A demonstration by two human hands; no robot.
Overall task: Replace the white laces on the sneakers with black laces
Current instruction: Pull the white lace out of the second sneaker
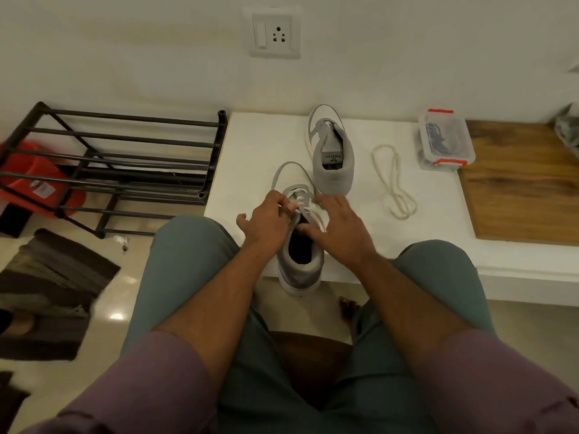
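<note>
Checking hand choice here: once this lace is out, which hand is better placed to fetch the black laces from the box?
Right. The right hand is nearer the clear box, which stands to the right of both sneakers; the left hand pinches the white lace.

This looks like a home, likely an entryway. A black metal shoe rack [119,158] stands on the left against a plain white wall with a switch-and-socket plate [272,32]. A striped floor mat [53,286] lies on glossy tiles at near left. A low white ledge [344,245] runs ahead, a wooden board [526,189] on its right end.
</note>
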